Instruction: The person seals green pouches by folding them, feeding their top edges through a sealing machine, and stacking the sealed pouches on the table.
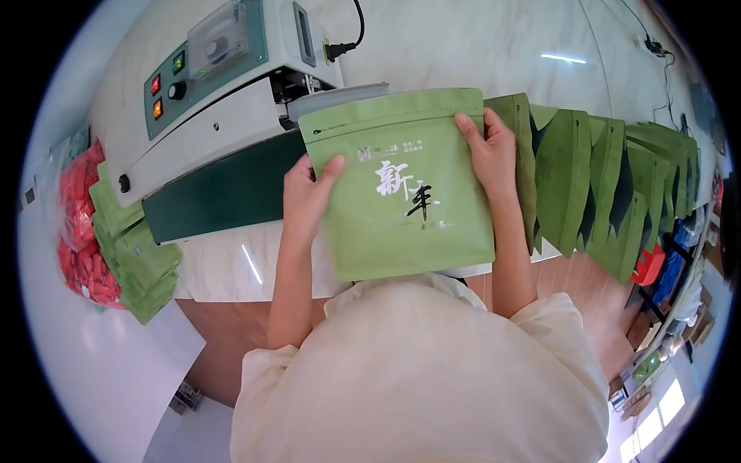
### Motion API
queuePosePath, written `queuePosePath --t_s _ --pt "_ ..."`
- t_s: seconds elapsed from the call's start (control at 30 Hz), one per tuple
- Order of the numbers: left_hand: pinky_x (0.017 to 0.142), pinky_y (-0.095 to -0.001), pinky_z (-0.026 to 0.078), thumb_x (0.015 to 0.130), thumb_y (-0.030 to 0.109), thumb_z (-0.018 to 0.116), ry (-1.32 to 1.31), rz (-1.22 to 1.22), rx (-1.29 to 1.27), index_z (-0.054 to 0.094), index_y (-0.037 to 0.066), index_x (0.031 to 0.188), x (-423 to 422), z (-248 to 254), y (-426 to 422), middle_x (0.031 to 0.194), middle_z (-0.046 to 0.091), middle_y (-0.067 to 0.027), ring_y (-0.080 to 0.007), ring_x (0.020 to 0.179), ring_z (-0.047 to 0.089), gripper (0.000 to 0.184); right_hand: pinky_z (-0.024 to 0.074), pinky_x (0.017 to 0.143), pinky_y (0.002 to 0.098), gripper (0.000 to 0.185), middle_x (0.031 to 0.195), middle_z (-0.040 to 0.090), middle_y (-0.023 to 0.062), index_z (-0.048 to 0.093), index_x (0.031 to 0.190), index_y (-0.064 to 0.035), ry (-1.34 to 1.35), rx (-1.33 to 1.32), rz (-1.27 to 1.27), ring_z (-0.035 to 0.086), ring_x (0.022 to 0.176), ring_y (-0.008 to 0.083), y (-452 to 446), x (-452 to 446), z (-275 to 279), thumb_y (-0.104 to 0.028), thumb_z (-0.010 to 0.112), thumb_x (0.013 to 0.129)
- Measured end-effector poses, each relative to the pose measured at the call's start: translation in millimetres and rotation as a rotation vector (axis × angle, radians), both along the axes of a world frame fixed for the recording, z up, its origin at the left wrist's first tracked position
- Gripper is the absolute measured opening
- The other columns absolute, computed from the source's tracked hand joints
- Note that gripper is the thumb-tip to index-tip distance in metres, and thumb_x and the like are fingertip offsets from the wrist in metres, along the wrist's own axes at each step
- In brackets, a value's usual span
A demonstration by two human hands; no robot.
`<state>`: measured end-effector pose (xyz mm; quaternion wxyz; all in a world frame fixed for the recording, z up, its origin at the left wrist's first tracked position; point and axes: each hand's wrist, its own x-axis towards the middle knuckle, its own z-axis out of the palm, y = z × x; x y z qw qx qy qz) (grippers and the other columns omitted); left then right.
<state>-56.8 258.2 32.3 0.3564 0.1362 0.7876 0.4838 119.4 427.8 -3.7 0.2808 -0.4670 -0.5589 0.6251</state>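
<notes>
A green packaging pouch (pixel 409 239) with white and black printed characters is held up in front of my body. My left hand (pixel 307 185) grips its left side, thumb lying on the front. Near the top right corner, my right hand (pixel 489 147) pinches the edge, thumb in front and the other fingers mostly hidden behind. A dashed line and a small notch run along the pouch's top band. Just behind its upper left corner is a sealing machine (pixel 224 116) with a green and white body, a knob and lit switches.
Several green pouches (pixel 567 177) stand in a row to the right along the table (pixel 478 46). More green pouches (pixel 143 258) lie piled at the left, beside a clear bag of red packets (pixel 81 224). A black power cord (pixel 340 51) plugs into the machine.
</notes>
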Motion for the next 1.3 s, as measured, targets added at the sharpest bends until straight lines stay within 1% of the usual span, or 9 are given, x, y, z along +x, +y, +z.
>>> queuePosePath --t_s 0.07,0.33,0.43,0.53,0.73,0.8,0.93,1.23,1.3 --pt "0.057 -0.0198 0.042 0.085 0.029 0.065 -0.039 0.012 0.010 0.064 -0.001 0.093 -3.9 -1.3 0.1 0.076 0.064 -0.0020 -0.0045 0.063 0.052 0.031 0.0403 0.058 0.0193 0.026 0.073 0.060 -0.0012 0.060 0.091 0.0021 0.007 -0.035 0.021 0.047 0.064 0.0028 4.2 3.0 -0.6 -0.023 0.065 0.086" --pt "0.058 -0.0201 0.041 0.091 0.034 0.056 0.196 0.046 -0.102 0.065 -0.002 0.088 -26.9 -20.5 1.3 0.071 0.061 -0.0008 -0.0035 0.063 0.047 0.037 0.0404 0.058 0.0183 0.025 0.074 0.060 -0.0029 0.061 0.090 0.0013 0.053 -0.180 0.008 0.048 0.064 0.0015 3.0 -4.1 -1.3 -0.023 0.063 0.087" --pt "0.061 -0.0198 0.041 0.092 0.035 0.053 0.198 0.099 -0.073 0.065 -0.002 0.091 -28.3 -22.2 -1.5 0.074 0.062 -0.0010 -0.0042 0.066 0.048 0.039 0.0400 0.057 0.0179 0.024 0.074 0.060 -0.0036 0.062 0.089 0.0014 0.069 -0.199 0.014 0.048 0.064 0.0010 2.6 -8.9 0.6 -0.023 0.062 0.088" --pt "0.064 -0.0200 0.042 0.093 0.035 0.052 0.094 0.124 -0.030 0.065 -0.003 0.094 -31.5 -18.7 -6.0 0.077 0.063 -0.0009 -0.0050 0.068 0.049 0.040 0.0374 0.055 0.0186 0.024 0.069 0.055 -0.0058 0.061 0.085 0.0008 0.090 -0.234 -0.006 0.043 0.061 0.0009 1.7 -15.6 5.2 -0.023 0.062 0.088" --pt "0.069 -0.0200 0.042 0.093 0.033 0.052 0.099 0.164 -0.062 0.065 -0.004 0.095 -51.6 -19.5 -22.0 0.082 0.064 -0.0020 -0.0058 0.073 0.051 0.039 0.0316 0.051 0.0213 0.027 0.062 0.043 -0.0067 0.056 0.078 0.0013 0.001 -0.162 0.115 0.034 0.059 0.0026 -4.1 -27.9 5.2 -0.023 0.058 0.090" --pt "0.071 -0.0199 0.042 0.093 0.033 0.053 0.122 0.155 -0.070 0.065 -0.003 0.095 -63.4 -23.2 -31.1 0.084 0.064 -0.0026 -0.0060 0.075 0.052 0.038 0.0335 0.051 0.0228 0.028 0.061 0.046 -0.0039 0.056 0.080 0.0032 -0.003 -0.136 0.162 0.037 0.058 0.0042 -7.6 -35.0 5.8 -0.023 0.057 0.090" --pt "0.072 -0.0202 0.042 0.093 0.033 0.053 0.146 0.168 -0.092 0.065 -0.004 0.096 -81.9 -21.9 -45.1 0.085 0.065 -0.0028 -0.0065 0.076 0.053 0.038 0.0361 0.056 0.0198 0.028 0.068 0.052 -0.0052 0.059 0.085 0.0031 -0.010 -0.080 0.222 0.042 0.063 0.0023 -13.4 -47.4 -0.2 -0.024 0.057 0.091" --pt "0.072 -0.0199 0.042 0.092 0.033 0.054 0.114 0.181 -0.114 0.064 -0.004 0.098 -91.7 -14.1 -55.0 0.085 0.064 -0.0032 -0.0068 0.075 0.053 0.039 0.0354 0.053 0.0219 0.030 0.061 0.052 -0.0023 0.060 0.076 0.0026 -0.142 -0.009 0.299 0.042 0.058 0.0045 -11.7 -62.5 1.7 -0.026 0.062 0.086" --pt "0.072 -0.0208 0.042 0.093 0.030 0.054 0.155 0.189 -0.177 0.063 -0.004 0.100 -89.6 -4.4 -56.8 0.087 0.064 -0.0046 -0.0075 0.076 0.053 0.036 0.0400 0.053 0.0291 0.033 0.058 0.056 0.0086 0.061 0.076 0.0043 -0.121 0.033 0.274 0.048 0.052 0.0148 -12.2 -65.3 0.5 -0.027 0.064 0.082"
